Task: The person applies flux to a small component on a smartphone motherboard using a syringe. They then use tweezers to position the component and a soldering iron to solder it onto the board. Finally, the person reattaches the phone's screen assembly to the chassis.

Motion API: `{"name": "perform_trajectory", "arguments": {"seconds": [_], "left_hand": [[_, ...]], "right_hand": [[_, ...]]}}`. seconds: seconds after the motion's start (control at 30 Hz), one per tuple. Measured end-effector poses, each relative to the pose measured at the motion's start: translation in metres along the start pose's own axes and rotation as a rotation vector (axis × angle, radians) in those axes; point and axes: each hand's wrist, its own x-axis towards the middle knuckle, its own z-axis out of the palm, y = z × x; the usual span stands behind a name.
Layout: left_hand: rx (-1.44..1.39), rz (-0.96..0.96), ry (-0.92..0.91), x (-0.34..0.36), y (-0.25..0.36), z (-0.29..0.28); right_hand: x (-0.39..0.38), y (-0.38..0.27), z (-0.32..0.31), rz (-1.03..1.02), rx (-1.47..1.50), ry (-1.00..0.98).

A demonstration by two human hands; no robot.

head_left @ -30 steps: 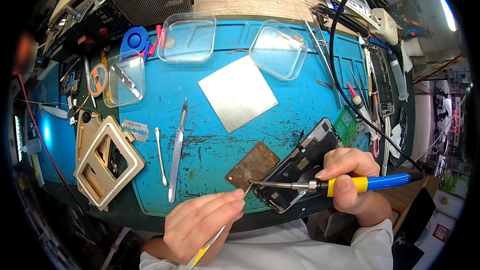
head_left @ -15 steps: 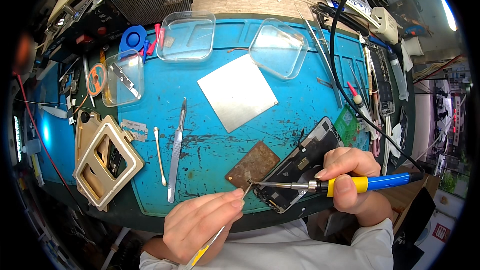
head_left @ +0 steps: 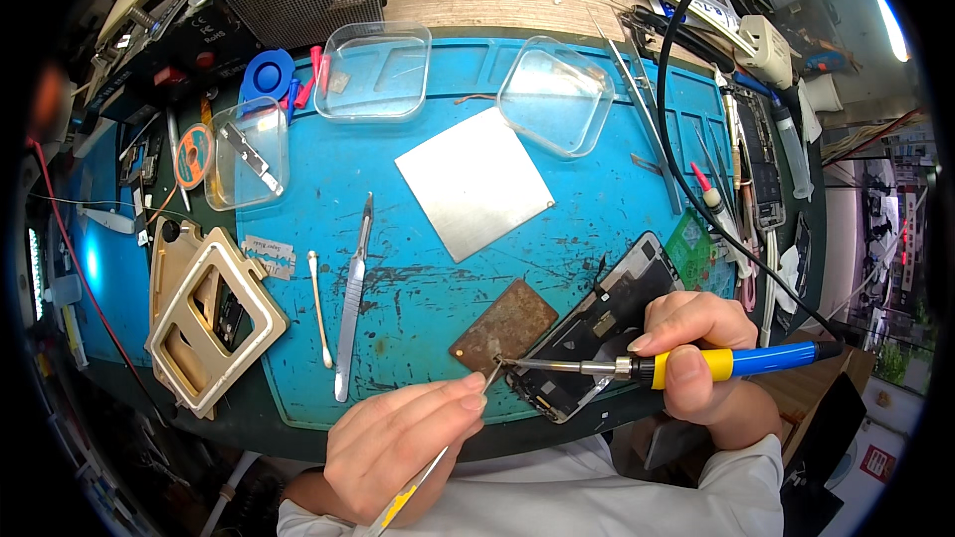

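Over the phone (head_left: 607,333), your right hand (head_left: 696,358) grips the iron (head_left: 686,366); your left hand (head_left: 398,447) pinches tweezers (head_left: 438,462). Lingering heat could lift pads; an unsteady tip may bridge joints

Bright even overhead light, soft shadows, sharp centre, strong fisheye bending (dark vignette at rim), blown-out upper right.

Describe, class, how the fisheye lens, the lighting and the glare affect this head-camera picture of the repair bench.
Head view: the blue work mat bows at its far edge and a black vignette rings the frame; the square grey metal plate and the clear plastic trays catch soft glare; a window at the upper right is blown out; the yellow-and-blue soldering iron stays sharp.
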Motion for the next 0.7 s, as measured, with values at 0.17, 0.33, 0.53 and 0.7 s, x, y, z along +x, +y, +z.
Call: {"name": "perform_trajectory", "arguments": {"seconds": [0.17,0.33,0.53,0.7], "left_hand": [[-0.003,-0.004,0.004,0.0001,0.0004,0.0007],[0.007,0.003,0.012,0.0007,0.001,0.0008],[0.007,0.008,0.011,0.0009,0.0005,0.0009],[0.004,0.009,0.011,0.001,0.0004,0.0006]], "right_hand": [[0.0001,-0.0001,0.0001,0.005,-0.006,-0.005],[0.0004,-0.0005,-0.0003,0.011,-0.005,-0.011],[-0.0012,0.0,-0.0011,0.013,0.001,-0.003],[-0.0011,0.0004,0.0,0.009,0.011,0.007]]}}
